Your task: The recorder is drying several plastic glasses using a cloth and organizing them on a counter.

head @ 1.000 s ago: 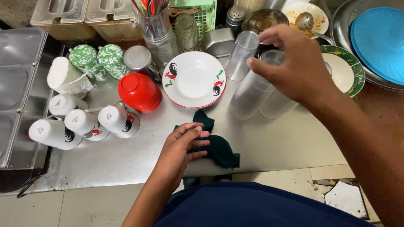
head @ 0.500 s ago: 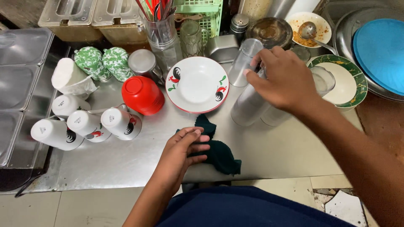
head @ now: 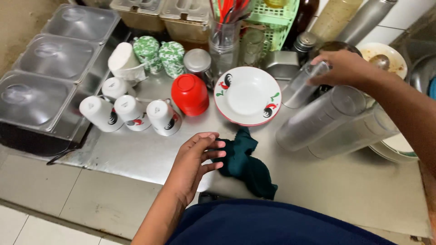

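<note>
Since the previous frames, the right hand (head: 347,68) shifts from the large clear tumblers (head: 324,120) to grip a slimmer glass (head: 302,86) beside the rooster-pattern plate (head: 247,95), while the open left hand (head: 195,161) rests against the dark green cloth (head: 245,163).

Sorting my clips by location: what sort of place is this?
Probably a small eatery's drinks or wash-up counter: lidded steel containers, upturned white cups, stacked clear tumblers by the right hand.

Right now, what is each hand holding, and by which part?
The right hand grips a clear glass tumbler around its upper end. The left hand holds nothing: it lies flat on the steel counter, fingertips touching a dark green cloth.
</note>
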